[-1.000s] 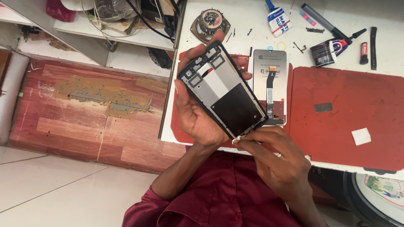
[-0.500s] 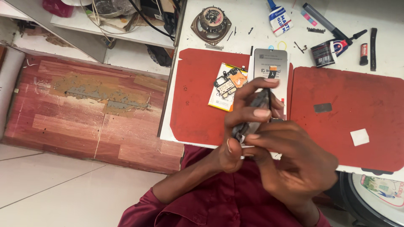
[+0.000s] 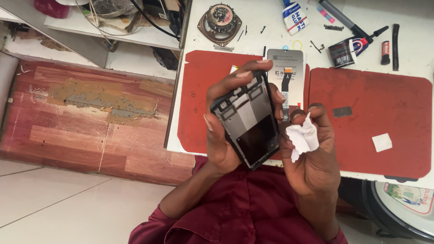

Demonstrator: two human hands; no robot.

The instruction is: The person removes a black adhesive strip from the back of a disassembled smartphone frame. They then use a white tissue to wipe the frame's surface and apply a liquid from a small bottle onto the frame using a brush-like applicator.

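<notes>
My left hand (image 3: pixel 222 135) grips a black phone frame (image 3: pixel 251 122), open side up, tilted over the near edge of the white table (image 3: pixel 253 27). Its fingers wrap the frame's top and left edge. My right hand (image 3: pixel 312 153) is just to the right of the frame and pinches a crumpled white tissue (image 3: pixel 302 138) between thumb and fingers. A grey phone display panel (image 3: pixel 285 63) with a flex cable lies on the table behind the frame, partly hidden by it.
Two red mats lie on the table, one on the left (image 3: pixel 199 99) and one on the right (image 3: pixel 375 117) with a white square patch (image 3: pixel 382 142). A round speaker (image 3: pixel 219 18), glue tubes (image 3: pixel 293 16), small tools and a black strip (image 3: pixel 396 45) sit at the back. Shelves and a red-brown floor are left.
The frame was turned over and brought back face up in my left hand. My right hand left the frame's lower edge and now holds a white tissue beside it.
</notes>
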